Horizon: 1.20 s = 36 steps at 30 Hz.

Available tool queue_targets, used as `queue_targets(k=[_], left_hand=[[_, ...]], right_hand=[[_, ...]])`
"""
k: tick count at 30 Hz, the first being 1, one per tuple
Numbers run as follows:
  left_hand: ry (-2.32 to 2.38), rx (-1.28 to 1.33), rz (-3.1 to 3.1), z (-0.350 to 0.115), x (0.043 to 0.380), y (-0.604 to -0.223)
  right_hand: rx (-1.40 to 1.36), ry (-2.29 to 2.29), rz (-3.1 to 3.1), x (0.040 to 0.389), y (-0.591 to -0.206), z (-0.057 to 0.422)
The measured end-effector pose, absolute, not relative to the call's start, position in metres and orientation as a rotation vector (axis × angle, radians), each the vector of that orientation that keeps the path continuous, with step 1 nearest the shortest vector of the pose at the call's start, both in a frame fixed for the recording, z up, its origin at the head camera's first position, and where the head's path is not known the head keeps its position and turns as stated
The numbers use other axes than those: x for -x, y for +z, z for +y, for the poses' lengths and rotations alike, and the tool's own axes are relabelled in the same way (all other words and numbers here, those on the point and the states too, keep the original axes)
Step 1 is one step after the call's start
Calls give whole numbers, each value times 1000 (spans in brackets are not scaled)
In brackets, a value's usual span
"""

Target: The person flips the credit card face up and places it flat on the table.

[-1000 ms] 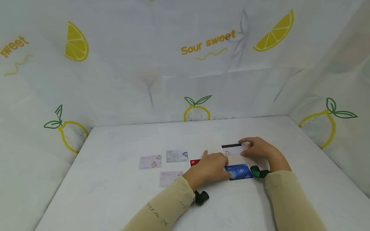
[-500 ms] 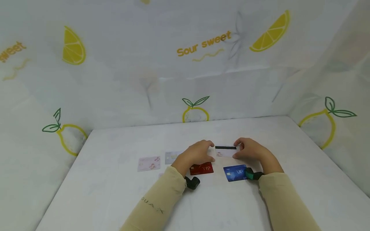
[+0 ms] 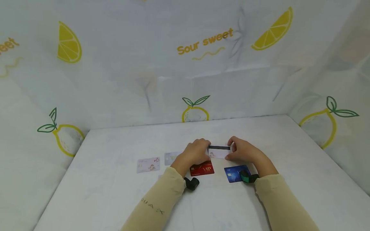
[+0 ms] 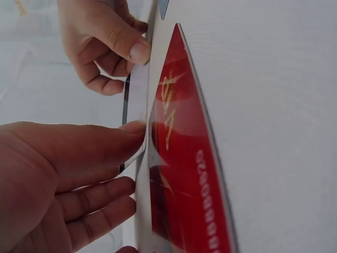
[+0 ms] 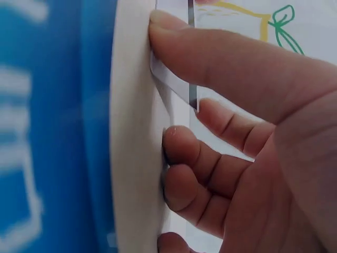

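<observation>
A pale card with a black magnetic stripe [image 3: 218,153] is between my hands toward the back of the table, striped face showing. My left hand [image 3: 195,154] pinches its left end, the thumb [image 4: 118,137] on the near face. At the other end, my right hand [image 3: 245,151] pinches the card between thumb and index finger, its other fingers curled behind in the right wrist view. The card appears tilted up from the table. Just below my left hand lies a red VIP card [image 3: 203,169], partly covered by it. A blue VIP card [image 3: 232,172] sits below my right hand, overlapped by the wrist strap.
Left of my hands lie a pink card [image 3: 148,165] and a silver-grey VIP card [image 3: 171,157], the latter partly behind my left hand. My left forearm hides most of another pale card. A lemon-print sheet [image 3: 130,80] rises behind the white table [image 3: 110,192].
My left hand has moved from over the red card up to the striped card's left end. My right hand has slid the striped card leftward. The red card is more exposed.
</observation>
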<state>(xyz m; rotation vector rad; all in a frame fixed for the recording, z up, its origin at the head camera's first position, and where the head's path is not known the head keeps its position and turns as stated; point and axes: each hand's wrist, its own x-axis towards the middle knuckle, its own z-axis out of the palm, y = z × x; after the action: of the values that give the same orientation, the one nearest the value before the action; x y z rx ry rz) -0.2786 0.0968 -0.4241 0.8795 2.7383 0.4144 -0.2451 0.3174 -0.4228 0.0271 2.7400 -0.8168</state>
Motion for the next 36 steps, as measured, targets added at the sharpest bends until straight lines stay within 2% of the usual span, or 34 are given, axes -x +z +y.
queue_targets(k=[23, 36], left_hand=[[502, -790, 2793, 97, 283, -425], [577, -784, 2788, 91, 285, -427]], right_hand=[[54, -794, 2844, 248, -417, 299], [74, -849, 2866, 247, -418, 304]])
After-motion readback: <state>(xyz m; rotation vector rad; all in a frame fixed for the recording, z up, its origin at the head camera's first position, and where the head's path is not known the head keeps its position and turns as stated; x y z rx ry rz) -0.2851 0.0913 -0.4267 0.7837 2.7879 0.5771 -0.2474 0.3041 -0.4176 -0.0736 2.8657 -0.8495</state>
